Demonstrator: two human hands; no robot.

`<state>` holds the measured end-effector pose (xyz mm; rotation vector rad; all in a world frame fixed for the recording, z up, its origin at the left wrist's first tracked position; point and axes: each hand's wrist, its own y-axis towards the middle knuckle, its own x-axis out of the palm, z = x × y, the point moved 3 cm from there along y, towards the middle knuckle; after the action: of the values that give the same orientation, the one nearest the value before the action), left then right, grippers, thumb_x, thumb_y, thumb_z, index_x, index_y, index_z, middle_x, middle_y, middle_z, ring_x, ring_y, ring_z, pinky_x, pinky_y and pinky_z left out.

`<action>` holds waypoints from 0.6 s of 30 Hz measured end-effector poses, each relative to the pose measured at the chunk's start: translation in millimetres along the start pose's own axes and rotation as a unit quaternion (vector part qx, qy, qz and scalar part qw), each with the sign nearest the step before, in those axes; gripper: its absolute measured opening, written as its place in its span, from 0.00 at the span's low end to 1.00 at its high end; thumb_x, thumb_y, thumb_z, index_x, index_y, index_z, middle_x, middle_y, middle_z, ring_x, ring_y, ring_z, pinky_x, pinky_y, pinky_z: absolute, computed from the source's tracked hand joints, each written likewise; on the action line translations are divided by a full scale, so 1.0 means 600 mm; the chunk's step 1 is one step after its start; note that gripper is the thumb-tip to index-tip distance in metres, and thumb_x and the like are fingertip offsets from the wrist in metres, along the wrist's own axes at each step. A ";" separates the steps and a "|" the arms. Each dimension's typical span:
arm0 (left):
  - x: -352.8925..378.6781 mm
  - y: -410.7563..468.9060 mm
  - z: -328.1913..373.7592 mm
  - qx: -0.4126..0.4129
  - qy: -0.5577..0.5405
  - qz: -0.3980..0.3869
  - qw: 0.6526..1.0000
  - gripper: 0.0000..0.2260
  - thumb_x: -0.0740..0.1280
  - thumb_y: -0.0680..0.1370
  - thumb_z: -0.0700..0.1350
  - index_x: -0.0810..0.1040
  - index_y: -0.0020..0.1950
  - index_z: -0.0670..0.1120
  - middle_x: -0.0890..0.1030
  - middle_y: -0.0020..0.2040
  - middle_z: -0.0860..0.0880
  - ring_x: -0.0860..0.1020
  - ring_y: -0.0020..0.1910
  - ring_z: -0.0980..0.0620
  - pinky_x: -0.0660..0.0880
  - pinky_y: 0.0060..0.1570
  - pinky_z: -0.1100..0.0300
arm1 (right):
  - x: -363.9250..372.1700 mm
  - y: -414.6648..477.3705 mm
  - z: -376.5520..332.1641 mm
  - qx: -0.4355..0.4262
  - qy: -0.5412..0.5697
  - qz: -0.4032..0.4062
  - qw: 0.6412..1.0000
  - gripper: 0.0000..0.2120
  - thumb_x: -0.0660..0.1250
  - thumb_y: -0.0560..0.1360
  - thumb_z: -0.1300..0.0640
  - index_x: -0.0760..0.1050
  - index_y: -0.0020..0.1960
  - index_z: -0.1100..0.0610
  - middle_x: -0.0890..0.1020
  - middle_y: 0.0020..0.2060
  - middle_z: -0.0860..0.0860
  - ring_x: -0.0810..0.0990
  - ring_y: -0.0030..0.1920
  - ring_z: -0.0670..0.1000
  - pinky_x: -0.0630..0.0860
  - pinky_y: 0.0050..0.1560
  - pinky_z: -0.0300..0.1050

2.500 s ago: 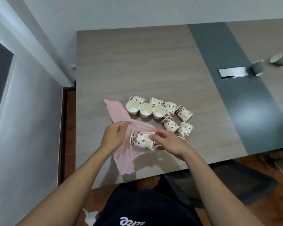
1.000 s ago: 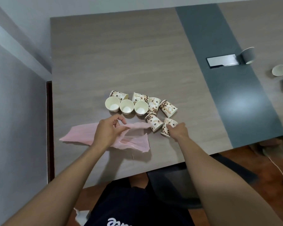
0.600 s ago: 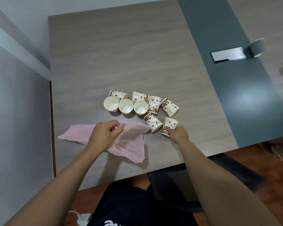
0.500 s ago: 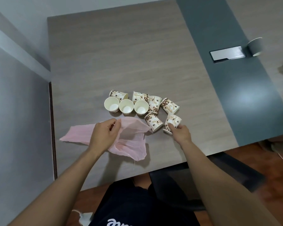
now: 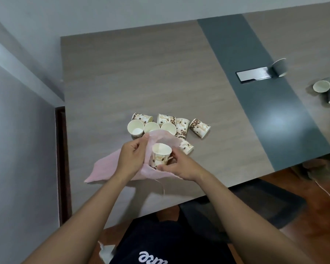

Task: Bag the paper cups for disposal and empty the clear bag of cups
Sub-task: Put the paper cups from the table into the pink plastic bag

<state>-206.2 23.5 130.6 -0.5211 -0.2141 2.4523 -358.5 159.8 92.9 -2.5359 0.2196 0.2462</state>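
The right hand (image 5: 181, 165) grips a coffee-bean paper cup (image 5: 161, 154) by its side and lower part, mouth up, and holds it inside the open mouth of the pink bag (image 5: 109, 166). The left hand (image 5: 132, 156) is closed on the near-left edge of that mouth, lifting it so the thin plastic arches up behind the cup. The rest of the pink bag trails flat on the counter (image 5: 141, 73), away to the left of the held cup. Just beyond the cup stands a cluster of loose cups (image 5: 167, 124): three upright ones in a row, partly hidden by the raised plastic, and others lying on their sides behind and to the right of them. One more tipped cup (image 5: 187, 146) lies just right of the held one, seemingly touching the bag's edge, though the plastic blurs that. Far to the right of the cluster, three grey cups (image 5: 279, 67) sit near a metal plate (image 5: 252, 74) set into the counter's dark strip
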 end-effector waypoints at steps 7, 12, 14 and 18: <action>-0.028 -0.008 0.000 -0.038 -0.105 -0.037 0.993 0.34 0.66 0.84 0.71 0.73 0.40 0.39 0.69 0.39 0.47 0.68 0.40 0.49 0.64 0.45 0.52 | 0.086 0.036 -0.061 -0.021 -0.097 -0.045 0.994 0.24 0.72 0.72 0.38 0.80 0.65 0.46 0.88 0.52 0.42 0.86 0.54 0.43 0.81 0.61 0.46; -0.061 -0.007 -0.024 -0.090 -0.142 -0.011 0.986 0.37 0.69 0.80 0.74 0.83 0.50 0.36 0.81 0.43 0.42 0.78 0.45 0.47 0.74 0.51 0.49 | 0.111 0.061 -0.083 -0.024 -0.114 -0.038 0.992 0.35 0.72 0.69 0.39 0.74 0.73 0.51 0.85 0.53 0.45 0.85 0.54 0.47 0.82 0.62 0.48; -0.070 -0.005 -0.039 -0.095 -0.150 0.010 0.984 0.35 0.71 0.78 0.75 0.80 0.45 0.40 0.76 0.42 0.45 0.74 0.43 0.46 0.71 0.48 0.49 | 0.111 0.070 -0.076 0.007 -0.119 -0.049 0.992 0.33 0.75 0.74 0.47 0.72 0.76 0.54 0.85 0.49 0.46 0.85 0.52 0.49 0.81 0.62 0.47; -0.074 -0.011 -0.035 -0.079 -0.121 0.034 0.989 0.27 0.70 0.85 0.63 0.76 0.43 0.39 0.66 0.39 0.46 0.65 0.40 0.48 0.64 0.42 0.52 | 0.081 0.071 -0.064 0.006 -0.147 -0.020 0.989 0.24 0.72 0.78 0.54 0.77 0.74 0.51 0.86 0.53 0.43 0.84 0.51 0.45 0.77 0.55 0.36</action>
<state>-161.5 2.9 127.5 -0.3003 -0.5013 2.5763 -315.4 98.2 90.5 -2.4519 0.0542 0.5938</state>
